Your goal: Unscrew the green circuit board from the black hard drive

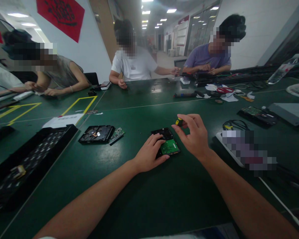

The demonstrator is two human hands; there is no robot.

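In front of me a hard drive [169, 147] lies on the green table, its green circuit board facing up and its far part black. My left hand [149, 152] is gripping it from the left, the fingers over its far left part and the thumb along the near edge. Just right of and above the drive, my right hand [194, 136] pinches a small yellow-and-black tool [179, 122] between thumb and fingertips. No tip of that tool can be made out, and it is apart from the drive.
To the left lie another hard drive [96, 134], a loose circuit board [117, 134] and a long black tray [35, 156]. A phone [246, 149] with a cable rests at right, near a further drive [257, 116]. Several people sit across the table [129, 109].
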